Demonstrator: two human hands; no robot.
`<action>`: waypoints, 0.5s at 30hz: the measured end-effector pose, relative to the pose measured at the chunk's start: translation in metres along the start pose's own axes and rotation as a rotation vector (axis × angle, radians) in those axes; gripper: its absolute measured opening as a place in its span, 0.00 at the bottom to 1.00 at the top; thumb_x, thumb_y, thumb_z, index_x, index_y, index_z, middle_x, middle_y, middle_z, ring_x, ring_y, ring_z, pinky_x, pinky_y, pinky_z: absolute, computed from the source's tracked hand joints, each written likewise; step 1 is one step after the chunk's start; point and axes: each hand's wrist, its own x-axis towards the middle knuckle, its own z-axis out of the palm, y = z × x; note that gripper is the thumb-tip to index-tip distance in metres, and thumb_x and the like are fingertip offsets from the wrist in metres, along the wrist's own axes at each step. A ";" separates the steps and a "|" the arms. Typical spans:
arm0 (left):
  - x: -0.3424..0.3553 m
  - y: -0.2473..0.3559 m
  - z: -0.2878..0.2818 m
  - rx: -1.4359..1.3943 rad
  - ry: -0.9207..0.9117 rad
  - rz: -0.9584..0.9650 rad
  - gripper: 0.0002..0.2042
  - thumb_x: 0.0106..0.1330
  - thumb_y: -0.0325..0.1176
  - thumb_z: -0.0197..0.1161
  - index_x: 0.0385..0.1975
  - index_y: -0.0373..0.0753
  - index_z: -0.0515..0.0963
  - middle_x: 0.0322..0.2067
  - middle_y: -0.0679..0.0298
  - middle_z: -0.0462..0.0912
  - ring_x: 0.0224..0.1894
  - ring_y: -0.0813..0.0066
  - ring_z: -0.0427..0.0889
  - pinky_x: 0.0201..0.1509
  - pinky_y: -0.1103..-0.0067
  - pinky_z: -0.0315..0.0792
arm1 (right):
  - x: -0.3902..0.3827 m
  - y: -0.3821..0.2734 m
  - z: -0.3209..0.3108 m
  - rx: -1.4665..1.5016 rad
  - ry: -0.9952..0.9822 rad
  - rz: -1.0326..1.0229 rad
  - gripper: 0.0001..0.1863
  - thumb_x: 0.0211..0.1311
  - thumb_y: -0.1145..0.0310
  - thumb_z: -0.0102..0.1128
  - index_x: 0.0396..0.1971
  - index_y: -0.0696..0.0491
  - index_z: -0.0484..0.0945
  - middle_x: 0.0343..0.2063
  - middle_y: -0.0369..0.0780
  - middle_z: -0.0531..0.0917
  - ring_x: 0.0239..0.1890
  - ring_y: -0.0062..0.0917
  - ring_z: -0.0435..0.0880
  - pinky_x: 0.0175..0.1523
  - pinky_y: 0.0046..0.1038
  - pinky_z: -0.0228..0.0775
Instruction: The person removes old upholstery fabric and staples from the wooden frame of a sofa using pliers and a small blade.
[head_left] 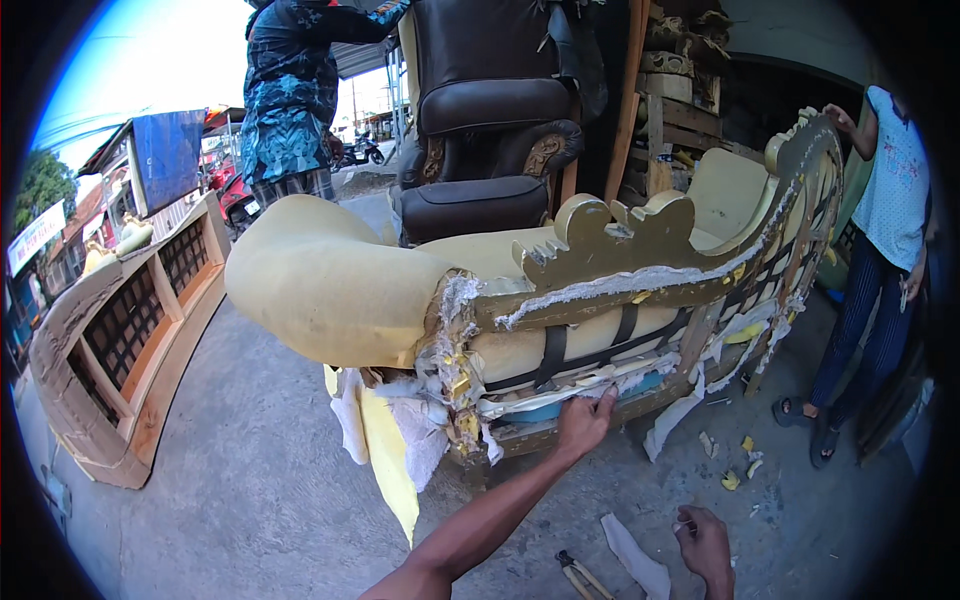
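Note:
An old sofa (640, 283) stands with its stripped back side toward me, showing a carved gold-brown frame, dark webbing straps and ragged white padding. My left hand (583, 428) reaches to its lower rail, fingers closed on the torn fabric (530, 401) along that edge. Part of those fingers is hidden by the cloth. Low on the right, my right hand (706, 547) hovers apart from the sofa with its fingers curled in; whatever they may hold does not show. Near it on the floor lie pincers (578, 574) and a pale cloth strip (636, 558).
Yellow foam scraps (731, 481) litter the concrete floor (270, 440). A bare sofa frame (140, 350) stands at left, a brown leather armchair (490, 150) behind. One person (290, 100) stands at back left; another (885, 220) at right touches the sofa's raised end.

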 end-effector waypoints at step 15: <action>0.009 -0.009 0.018 -0.102 0.171 0.172 0.21 0.75 0.43 0.57 0.25 0.32 0.83 0.18 0.62 0.80 0.22 0.74 0.75 0.31 0.71 0.70 | -0.006 -0.141 -0.128 -0.097 0.379 -0.178 0.10 0.66 0.70 0.62 0.44 0.56 0.84 0.27 0.45 0.85 0.25 0.31 0.85 0.34 0.30 0.75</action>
